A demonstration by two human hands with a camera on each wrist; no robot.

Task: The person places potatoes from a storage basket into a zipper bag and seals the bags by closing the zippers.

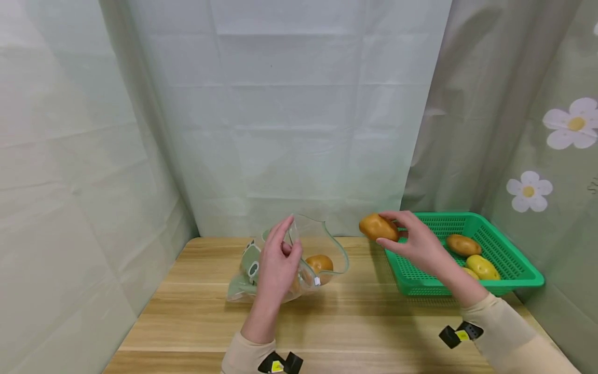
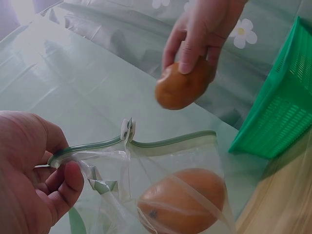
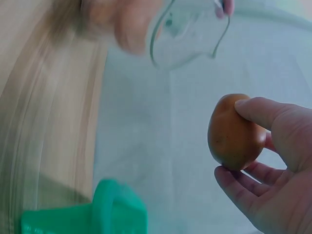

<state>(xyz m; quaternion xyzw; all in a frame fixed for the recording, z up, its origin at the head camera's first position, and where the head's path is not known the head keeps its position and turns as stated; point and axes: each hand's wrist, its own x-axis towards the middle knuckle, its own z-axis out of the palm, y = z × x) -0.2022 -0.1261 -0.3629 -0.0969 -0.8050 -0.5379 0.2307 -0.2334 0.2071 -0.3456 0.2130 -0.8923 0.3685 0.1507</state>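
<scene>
Above table edge, right hand [image 1: 418, 241] grips potato [image 1: 378, 227], prob. clear of bag rim [image 1: 334, 244].

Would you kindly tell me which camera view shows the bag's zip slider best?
The left wrist view: the white slider sits sharp and close on the green seal of the bag, beside the left hand. The head view shows it only as a tiny white speck; in the right wrist view it cannot be made out.
</scene>
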